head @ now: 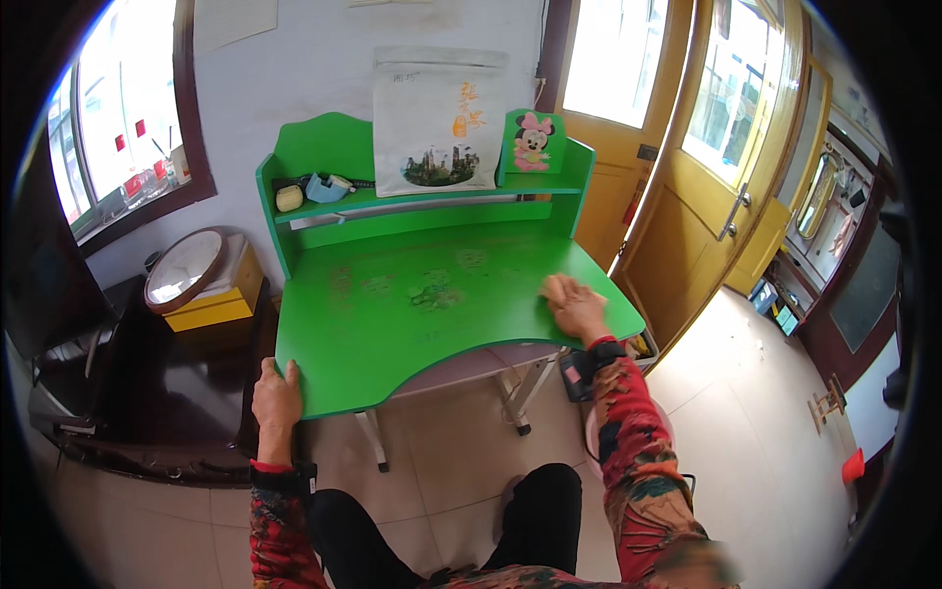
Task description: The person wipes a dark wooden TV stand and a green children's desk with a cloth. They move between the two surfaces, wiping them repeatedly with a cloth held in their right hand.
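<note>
A green desk point(486, 309) with a curved front edge stands before me, its top marked by worn, smudged patches. On the right part of the desktop, my right hand point(578, 308) presses down a tan cloth or sponge point(552, 286); which of the two, I cannot tell. My left hand point(278, 394) grips the desk's left front edge, thumb on top. On the desk's shelf stand a large white printed bag point(440, 125), a blue tape dispenser point(327, 188) and a small cream-coloured object point(288, 197).
At the left, a dark glossy cabinet point(191, 383) bears a yellow box point(213, 305) with a round framed mirror point(186, 270) leaning on it. A wooden door point(684, 243) stands beside the desk's right side. A pink basin point(592, 434) is on the floor below my right arm.
</note>
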### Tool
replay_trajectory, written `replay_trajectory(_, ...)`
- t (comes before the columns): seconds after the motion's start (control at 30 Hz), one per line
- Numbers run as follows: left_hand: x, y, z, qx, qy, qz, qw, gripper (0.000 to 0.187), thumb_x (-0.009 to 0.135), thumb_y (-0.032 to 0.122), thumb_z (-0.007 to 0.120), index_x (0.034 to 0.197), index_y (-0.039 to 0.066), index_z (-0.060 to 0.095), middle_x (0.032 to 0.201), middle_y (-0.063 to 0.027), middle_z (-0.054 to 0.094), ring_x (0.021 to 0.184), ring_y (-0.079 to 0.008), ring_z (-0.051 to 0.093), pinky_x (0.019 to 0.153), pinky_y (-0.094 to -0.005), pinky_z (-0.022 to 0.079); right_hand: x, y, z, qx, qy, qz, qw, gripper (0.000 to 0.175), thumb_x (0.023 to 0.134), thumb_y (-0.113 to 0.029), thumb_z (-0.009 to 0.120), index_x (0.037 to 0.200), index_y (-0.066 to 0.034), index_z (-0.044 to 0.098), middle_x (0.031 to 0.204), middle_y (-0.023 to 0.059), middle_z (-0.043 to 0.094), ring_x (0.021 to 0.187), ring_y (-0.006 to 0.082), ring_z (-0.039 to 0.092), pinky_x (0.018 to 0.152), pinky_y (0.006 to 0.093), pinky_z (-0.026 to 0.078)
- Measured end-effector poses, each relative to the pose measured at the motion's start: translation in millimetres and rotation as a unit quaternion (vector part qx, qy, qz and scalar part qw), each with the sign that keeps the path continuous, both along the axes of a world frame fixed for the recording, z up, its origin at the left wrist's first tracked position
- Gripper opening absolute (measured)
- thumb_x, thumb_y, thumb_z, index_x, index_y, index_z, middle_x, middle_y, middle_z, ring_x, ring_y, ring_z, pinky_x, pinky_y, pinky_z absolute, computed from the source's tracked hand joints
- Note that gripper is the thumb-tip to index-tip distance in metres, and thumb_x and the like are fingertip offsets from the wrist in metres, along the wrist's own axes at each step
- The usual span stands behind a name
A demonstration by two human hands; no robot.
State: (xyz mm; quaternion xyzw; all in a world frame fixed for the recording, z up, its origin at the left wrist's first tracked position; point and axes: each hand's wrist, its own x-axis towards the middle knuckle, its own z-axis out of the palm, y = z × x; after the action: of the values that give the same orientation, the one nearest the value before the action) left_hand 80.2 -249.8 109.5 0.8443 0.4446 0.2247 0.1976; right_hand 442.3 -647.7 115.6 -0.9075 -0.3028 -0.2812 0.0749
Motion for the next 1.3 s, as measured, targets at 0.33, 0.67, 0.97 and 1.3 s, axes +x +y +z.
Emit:
replay_trajectory(0.33,0,8,-8,0.036,-0.009,-0.012,0.999,0.045,0.099,0.046,0.051,0.126,0.009,0.054,0.103,-0.0272,0.07,0.099,-0.047,0.066,0.083,-0.0555,0.052,-222,209,0,0.134,0.026,0.415,0.9,0.032,0.088,-0.035,0.065,0.119,-0.0256,0.063,0.128,0.0043,0.059,0.118,0.0295,0.053,0.098,0.049,0.037)
replay_trajectory(0.67,-2,25,-19,0.054,-0.061,-0.072,0.994,0.039,0.102,0.038,0.053,0.118,0.003,0.056,0.103,-0.0281,0.068,0.097,-0.0474,0.065,0.08,-0.0534,0.05,-170,129,-3,0.112,0.082,0.304,0.943,0.031,0.096,-0.03,0.056,0.126,-0.0235,0.056,0.137,0.0034,0.05,0.127,0.0321,0.046,0.109,0.0519,0.033)
replay_trajectory(0.97,0,30,-24,0.068,-0.063,-0.069,0.993,0.042,0.101,0.038,0.054,0.12,0.001,0.055,0.103,-0.0291,0.068,0.097,-0.0482,0.064,0.08,-0.0534,0.05,-40,-75,5,-0.018,0.026,-0.026,0.999,0.034,0.098,-0.035,0.047,0.13,-0.0252,0.052,0.136,0.007,0.058,0.119,0.0304,0.057,0.101,0.0484,0.042)
replay_trajectory(1.3,0,22,-18,0.036,-0.05,-0.048,0.997,0.041,0.099,0.039,0.054,0.118,0.002,0.057,0.102,-0.0268,0.069,0.097,-0.0463,0.066,0.082,-0.0524,0.051,-18,-46,14,0.002,0.102,-0.08,0.992,0.023,0.097,-0.036,0.052,0.119,-0.032,0.056,0.127,0.0003,0.058,0.116,0.0338,0.055,0.094,0.054,0.042)
